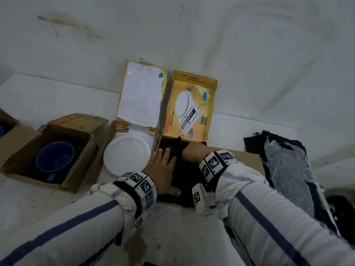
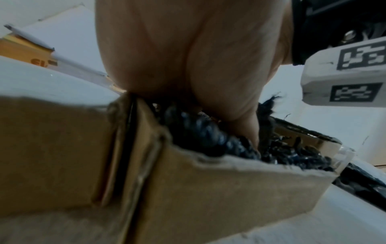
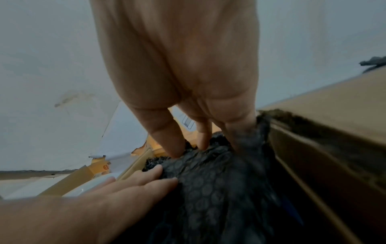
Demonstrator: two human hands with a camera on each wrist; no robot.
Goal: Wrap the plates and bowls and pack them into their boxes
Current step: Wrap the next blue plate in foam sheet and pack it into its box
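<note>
At the bench's left edge a blue bowl [image 1: 54,157] sits bare in an open box [image 1: 17,150]; just right of it a white plate [image 1: 127,154] lies unwrapped in another box, and either could chip if packed so. In the middle box [image 2: 240,180], the left hand [image 1: 163,173] presses flat, fingers straight, on a black bubble-wrap bundle [image 3: 208,189]. The right hand [image 1: 192,153] pushes extended fingers into its far end. Pushing too hard could crack whatever is inside or tear the box wall.
</note>
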